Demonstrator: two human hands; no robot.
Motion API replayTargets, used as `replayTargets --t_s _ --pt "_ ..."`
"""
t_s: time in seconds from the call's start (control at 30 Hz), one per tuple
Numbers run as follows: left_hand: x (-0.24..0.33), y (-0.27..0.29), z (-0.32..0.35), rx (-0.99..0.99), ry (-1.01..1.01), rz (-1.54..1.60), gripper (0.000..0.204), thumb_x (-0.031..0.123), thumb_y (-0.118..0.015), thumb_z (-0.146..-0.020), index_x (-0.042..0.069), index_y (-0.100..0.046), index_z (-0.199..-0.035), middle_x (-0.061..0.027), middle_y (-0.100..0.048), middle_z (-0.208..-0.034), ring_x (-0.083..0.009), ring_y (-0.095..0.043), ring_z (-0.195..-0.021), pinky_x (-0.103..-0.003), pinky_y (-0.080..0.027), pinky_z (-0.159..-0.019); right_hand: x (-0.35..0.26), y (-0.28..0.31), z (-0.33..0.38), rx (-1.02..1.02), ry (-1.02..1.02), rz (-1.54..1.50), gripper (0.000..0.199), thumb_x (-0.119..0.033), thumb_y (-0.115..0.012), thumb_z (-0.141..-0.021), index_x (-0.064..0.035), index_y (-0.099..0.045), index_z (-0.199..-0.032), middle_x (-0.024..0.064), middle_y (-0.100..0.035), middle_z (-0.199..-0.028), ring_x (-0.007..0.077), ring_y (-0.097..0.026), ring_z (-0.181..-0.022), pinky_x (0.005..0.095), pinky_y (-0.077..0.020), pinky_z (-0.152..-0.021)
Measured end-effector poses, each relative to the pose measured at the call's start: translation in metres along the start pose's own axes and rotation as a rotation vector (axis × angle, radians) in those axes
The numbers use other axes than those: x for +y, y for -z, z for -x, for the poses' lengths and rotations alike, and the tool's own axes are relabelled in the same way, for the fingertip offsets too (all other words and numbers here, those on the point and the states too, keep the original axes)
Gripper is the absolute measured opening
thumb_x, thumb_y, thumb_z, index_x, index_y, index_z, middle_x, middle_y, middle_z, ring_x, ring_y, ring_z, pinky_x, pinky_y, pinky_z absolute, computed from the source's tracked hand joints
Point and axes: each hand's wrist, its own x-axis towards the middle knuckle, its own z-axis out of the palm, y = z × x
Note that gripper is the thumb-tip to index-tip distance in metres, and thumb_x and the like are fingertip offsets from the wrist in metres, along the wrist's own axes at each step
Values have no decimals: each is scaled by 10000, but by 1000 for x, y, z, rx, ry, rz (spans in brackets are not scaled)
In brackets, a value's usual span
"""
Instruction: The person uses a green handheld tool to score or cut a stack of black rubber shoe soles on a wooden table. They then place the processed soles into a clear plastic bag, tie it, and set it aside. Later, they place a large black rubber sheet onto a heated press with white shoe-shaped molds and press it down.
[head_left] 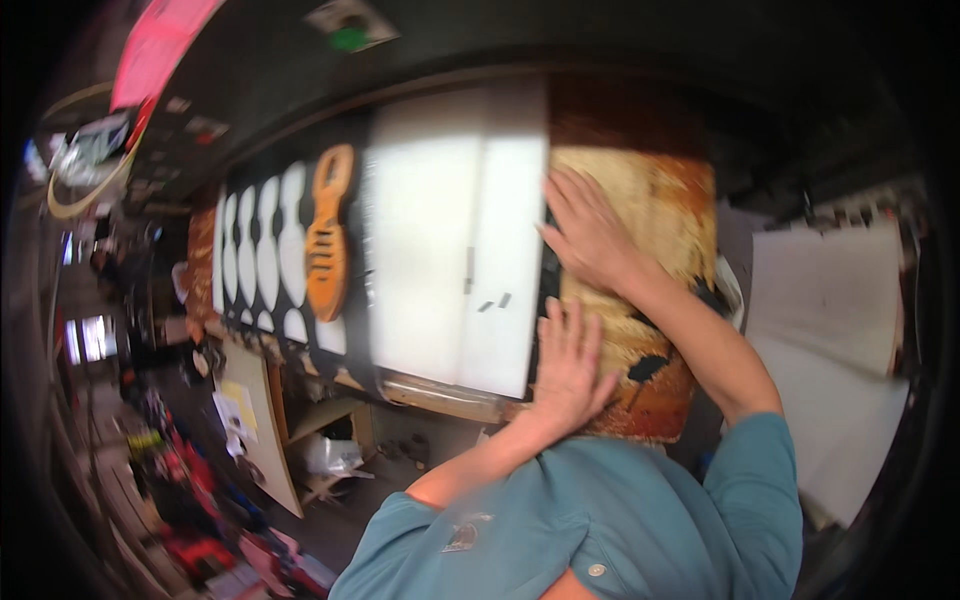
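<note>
A white sheet (425, 230) lies on the bench, with small dark strips on its right part. My right hand (595, 235) is spread flat, fingertips at the sheet's right edge. Nearer to me, my left hand (570, 370) rests with its fingers apart beside the same edge, by the near corner. Neither hand holds anything. An orange slotted sole-shaped template (327, 245) lies left of the sheet. It sits on black material (248, 250) that has a row of sole-shaped cut-outs with white showing through. The picture is somewhat blurred.
Under my hands is a worn wooden board (660, 230) with a dark gouge. Large pale sheets (825, 300) are stacked at the right. Below the bench at left stands an open wooden cabinet (325, 415) with a plastic bag (335, 455). A pink sheet (160, 45) hangs at the upper left.
</note>
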Motion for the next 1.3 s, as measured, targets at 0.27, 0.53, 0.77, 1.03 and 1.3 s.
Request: replayTargets --t_s 0.27,0.53,0.77,1.03,1.3 --pt "23 -34 -17 -146 -348 186 736 313 -742 -931 -91 -476 -1486 -367 -377 -1589 -550 -280 -1538 -627 -218 -1274 42 68 133 -213 147 103 409 -28 -641 -915 20 -648 -1321 202 -574 -1475 428 -501 -1411 546 -384 -1204" --pt "17 39 -28 -219 -621 713 415 156 -690 -957 -99 -606 -1274 -282 -634 -1324 -428 -606 -1279 -511 -501 -1075 25 100 172 87 -426 103 247 57 -618 -933 21 -696 -1165 183 -684 -1281 378 -640 -1222 447 -486 -1094" --pt "-189 229 34 508 55 397 283 9 -570 -1018 -62 -707 -1255 -222 -740 -1245 -316 -722 -1163 -404 -562 -1019 -136 3 33 220 -67 -257 363 -25 -765 -854 30 -694 -1205 204 -700 -1225 328 -681 -1152 414 -544 -1011" --pt "-373 283 44 462 136 -162 425 89 -667 -989 -1 -637 -1403 -277 -528 -1535 -476 -452 -1467 -561 -370 -1207 -325 -164 -142 129 -69 -11 945 -396 -878 -779 106 -491 -1480 432 -372 -1551 585 -342 -1463 599 -349 -1201" --pt "-382 282 54 349 62 -116 545 180 -740 -944 9 -594 -1441 -299 -436 -1598 -539 -366 -1504 -645 -296 -1226 -335 -184 -155 171 -324 73 1013 -286 -865 -667 64 -463 -1528 401 -397 -1533 543 -389 -1427 556 -398 -1169"
